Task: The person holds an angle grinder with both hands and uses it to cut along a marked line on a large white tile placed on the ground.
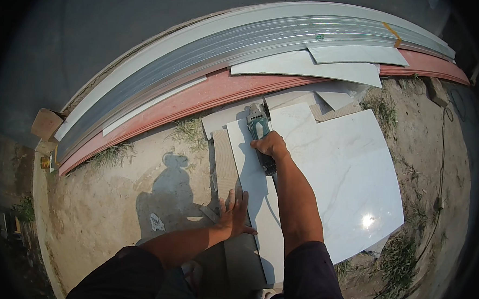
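Bare, sandy ground (102,191), the broadest element, with a pale rim along its left edge. Along its far edge, nearly from corner to corner: long red boards (154,118), accompanied by bundled silvery metal profiles (212,42) and, farthest off, a long white board (290,7). Right of the ground's middle: a large white slab (352,177), glossy and faintly veined, notched at its far left corner, with sun glare toward its near right corner. Along the slab's left side: a shaded white strip (249,171); impossible to tell whether fully separate from the slab. On the red boards, toward the ground's far right corner: two overlapping white offcuts (303,65). Just left of the strip: a beige ribbed piece (227,157). Near the ground's right edge: a thin dark cable (442,154). Toward the far end of the strip, beside the slab: a grey-and-teal angle grinder (258,126), with a dark disc (266,105) at its far end. At the ground's far left corner: a brown block (47,124). Right hand (272,145): grip clamped around the grinder's body. Left hand (233,217): grip apart, fingers spread at the strip's left edge, thumb on its white face. Smallest, left of this hand, on the ground: a whitish scrap (157,222)
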{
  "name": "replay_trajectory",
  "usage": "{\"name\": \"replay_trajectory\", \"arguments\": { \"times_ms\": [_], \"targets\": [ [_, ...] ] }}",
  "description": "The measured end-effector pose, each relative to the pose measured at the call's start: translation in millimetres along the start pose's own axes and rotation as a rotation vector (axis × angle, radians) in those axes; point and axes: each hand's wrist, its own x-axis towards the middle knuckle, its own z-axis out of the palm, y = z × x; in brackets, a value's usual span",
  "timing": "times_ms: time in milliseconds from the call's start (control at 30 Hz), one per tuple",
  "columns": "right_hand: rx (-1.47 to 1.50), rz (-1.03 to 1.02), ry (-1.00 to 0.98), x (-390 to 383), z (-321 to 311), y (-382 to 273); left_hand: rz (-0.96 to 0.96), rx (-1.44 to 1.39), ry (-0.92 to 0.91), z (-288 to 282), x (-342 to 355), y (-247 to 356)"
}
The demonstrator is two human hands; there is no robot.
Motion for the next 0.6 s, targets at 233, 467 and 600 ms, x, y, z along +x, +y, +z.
{"name": "replay_trajectory", "arguments": {
  "times_ms": [233, 467, 600],
  "targets": [
    [0.003, -0.004, -0.004, 0, 2, 5, 0.006, -0.009, 0.026, 8, 2, -3],
    [-0.009, -0.019, 0.001, -5, 0, 5, 0.013, -0.012, 0.029, 13, 3, -4],
    [0.005, -0.008, -0.009, -14, -1, 6, 0.037, -0.028, 0.032, 14, 4, -7]
  ]
}}
